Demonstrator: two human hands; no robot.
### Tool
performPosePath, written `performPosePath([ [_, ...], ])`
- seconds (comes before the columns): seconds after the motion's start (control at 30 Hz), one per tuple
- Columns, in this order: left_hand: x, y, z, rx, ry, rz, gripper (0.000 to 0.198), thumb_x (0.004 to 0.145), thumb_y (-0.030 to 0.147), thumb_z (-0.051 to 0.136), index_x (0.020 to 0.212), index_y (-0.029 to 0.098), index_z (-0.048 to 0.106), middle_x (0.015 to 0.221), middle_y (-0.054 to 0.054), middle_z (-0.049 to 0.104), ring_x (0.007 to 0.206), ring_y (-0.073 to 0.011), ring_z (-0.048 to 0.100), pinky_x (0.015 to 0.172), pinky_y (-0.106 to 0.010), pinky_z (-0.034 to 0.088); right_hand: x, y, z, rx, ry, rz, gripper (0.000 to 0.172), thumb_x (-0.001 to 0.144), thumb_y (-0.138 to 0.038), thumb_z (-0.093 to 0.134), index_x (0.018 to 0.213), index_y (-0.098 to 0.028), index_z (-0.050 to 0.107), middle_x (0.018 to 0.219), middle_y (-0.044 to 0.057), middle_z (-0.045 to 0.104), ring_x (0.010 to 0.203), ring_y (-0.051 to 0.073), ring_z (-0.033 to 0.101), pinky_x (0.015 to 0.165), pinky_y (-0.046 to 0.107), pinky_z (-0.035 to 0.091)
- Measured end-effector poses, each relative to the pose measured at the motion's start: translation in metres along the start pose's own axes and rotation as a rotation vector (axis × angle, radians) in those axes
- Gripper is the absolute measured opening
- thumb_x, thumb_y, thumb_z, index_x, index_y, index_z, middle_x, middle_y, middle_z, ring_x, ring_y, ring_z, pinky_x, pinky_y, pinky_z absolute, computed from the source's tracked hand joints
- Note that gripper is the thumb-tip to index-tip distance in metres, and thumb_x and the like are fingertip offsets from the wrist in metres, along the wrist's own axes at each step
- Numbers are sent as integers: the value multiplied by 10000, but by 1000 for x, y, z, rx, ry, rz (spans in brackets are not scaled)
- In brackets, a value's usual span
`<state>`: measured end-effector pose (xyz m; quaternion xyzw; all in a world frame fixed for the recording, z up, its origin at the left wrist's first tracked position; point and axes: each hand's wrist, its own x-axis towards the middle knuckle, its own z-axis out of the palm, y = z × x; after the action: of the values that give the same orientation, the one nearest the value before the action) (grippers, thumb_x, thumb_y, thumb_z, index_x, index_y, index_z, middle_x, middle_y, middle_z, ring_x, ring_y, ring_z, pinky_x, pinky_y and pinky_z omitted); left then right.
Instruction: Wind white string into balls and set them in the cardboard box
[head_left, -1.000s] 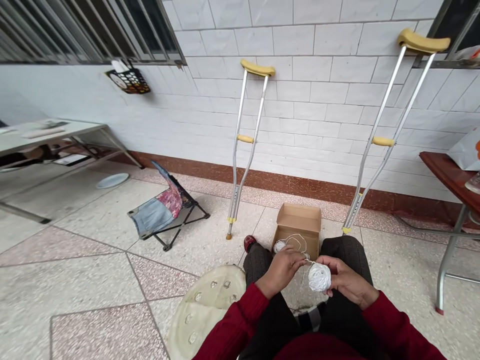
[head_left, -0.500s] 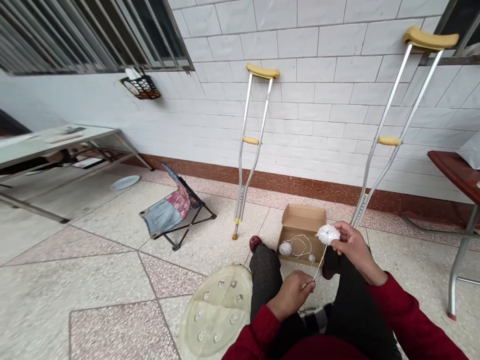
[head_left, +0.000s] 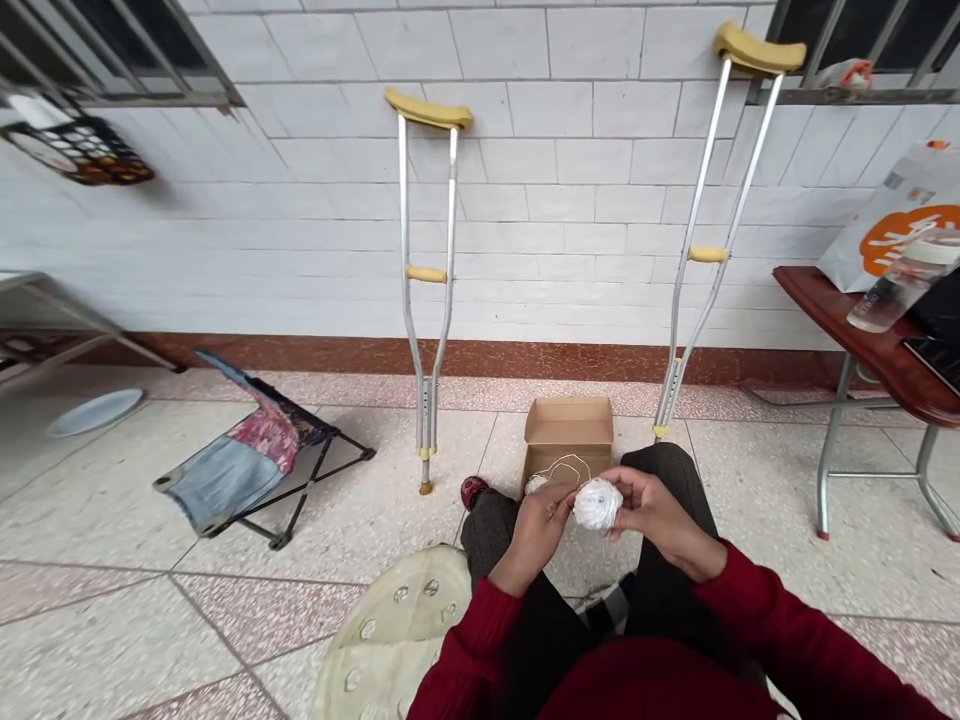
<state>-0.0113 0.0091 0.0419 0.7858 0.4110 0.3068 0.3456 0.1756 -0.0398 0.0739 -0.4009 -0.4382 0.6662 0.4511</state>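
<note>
1. Two hands meet above the person's lap, both in dark red sleeves, with the knees in dark trousers spread just beneath them.
2. Right hand: its fingers are curled around a white ball of string, gripping it from the right side, thumb on top.
3. Left hand: it sits just left of the ball, fingertips pinched together at the ball's left edge; the strand between them is too thin to make out clearly.
4. Beyond the hands, on the floor between the feet, stands an open cardboard box with a loop of white string and a smaller white ball inside.
5. Below and to the left of the left hand lies a pale round plastic lid with raised bumps.
6. Farther off, two crutches lean on the tiled wall: one beyond the left hand, the other beyond the right hand.
7. Well to the left sits a folding fabric stool; well to the right, a brown table bears a bag and a bottle.
</note>
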Motion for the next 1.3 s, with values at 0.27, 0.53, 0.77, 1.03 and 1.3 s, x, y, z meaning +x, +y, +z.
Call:
performPosePath([
  [0.27, -31, 23, 22, -59, -157, -74, 417, 969, 348, 399, 638, 168, 579, 687, -17, 623, 719, -150, 582, 715, -249, 440, 56, 8, -28, -436, 385, -201, 361, 613, -178, 714, 947, -178, 575, 791, -9, 639, 645, 117, 556, 544, 217, 424],
  [0.53, -16, 3, -9, 174, -200, 80, 354, 963, 327, 428, 683, 188, 594, 704, -9, 647, 726, -151, 587, 1026, -382, 384, 23, 69, -40, -344, -2, 204, 348, 593, -152, 723, 918, -168, 602, 601, -66, 571, 467, 89, 502, 481, 209, 395],
  [0.77, -22, 0, 2, -11, -134, -11, 395, 948, 407, 452, 674, 189, 634, 734, -17, 676, 777, -166, 610, 910, -310, 463, -1, 32, -32, 75, -311, 273, 479, 582, -234, 838, 1008, -163, 629, 813, 6, 674, 625, 127, 634, 552, 226, 495],
  [1.03, -43, -19, 41, -107, -143, -203, 508, 944, 489, 402, 604, 170, 604, 667, -27, 659, 685, -176, 609, 690, -263, 467, 11, 5, -22, 152, -137, 66, 583, 654, -300, 823, 1172, -195, 578, 865, 24, 669, 652, 124, 633, 576, 234, 505],
  [1.3, -38, 6, 28, 114, -207, -53, 409, 957, 365, 424, 634, 182, 596, 672, -30, 642, 714, -178, 611, 769, -293, 472, 53, 41, -45, -389, 278, -58, 284, 616, -216, 742, 857, -166, 600, 735, -29, 626, 552, 81, 504, 521, 207, 381],
])
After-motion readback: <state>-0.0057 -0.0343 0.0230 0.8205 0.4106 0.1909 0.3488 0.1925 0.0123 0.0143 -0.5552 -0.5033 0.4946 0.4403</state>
